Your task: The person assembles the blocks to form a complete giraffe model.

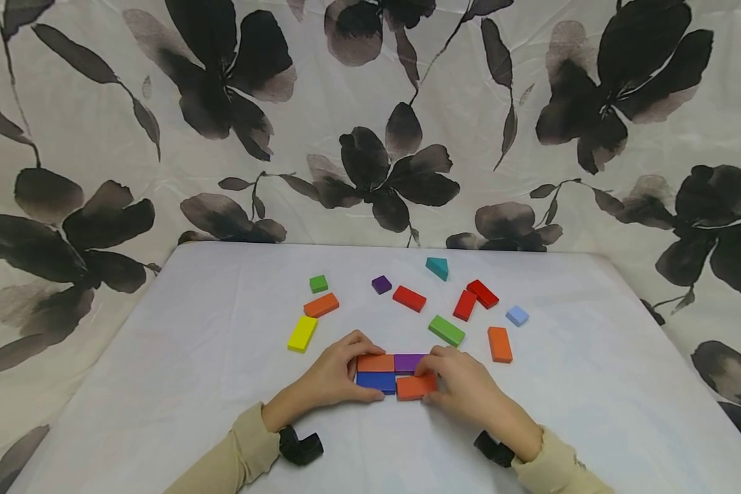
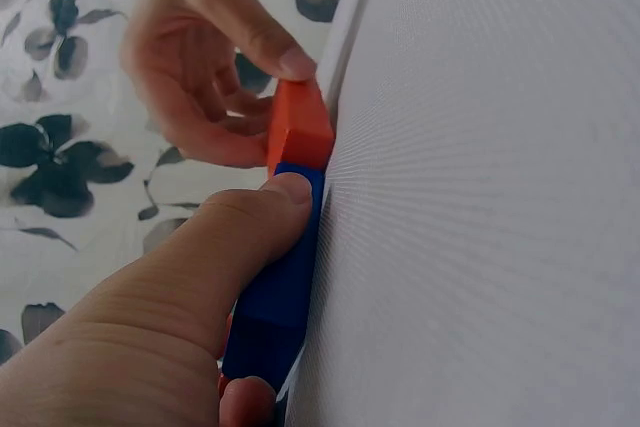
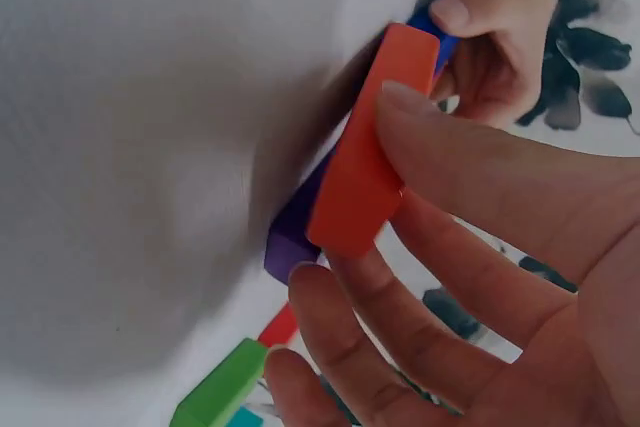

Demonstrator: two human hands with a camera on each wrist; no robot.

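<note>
On the white table, my left hand (image 1: 333, 374) grips the left end of a small group of blocks. Its thumb lies on the front of a blue block (image 1: 375, 383), and its fingers reach round an orange block (image 1: 375, 363) behind that. A purple block (image 1: 407, 363) continues the back row to the right. Between thumb and fingers, my right hand (image 1: 466, 384) pinches another orange block (image 1: 412, 388), in front of the purple one. In the right wrist view this pinched orange block (image 3: 370, 142) overlaps the purple block (image 3: 292, 232); its near end abuts the blue block (image 2: 285, 277) in the left wrist view.
Beyond the hands lie loose blocks: yellow (image 1: 302, 333), orange (image 1: 321, 304) and green (image 1: 318, 283) to the left. A purple cube (image 1: 381, 285), several red blocks (image 1: 409, 298), a green block (image 1: 447, 331), teal triangle (image 1: 437, 268), light blue cube (image 1: 516, 315) and orange block (image 1: 500, 344) spread rightward.
</note>
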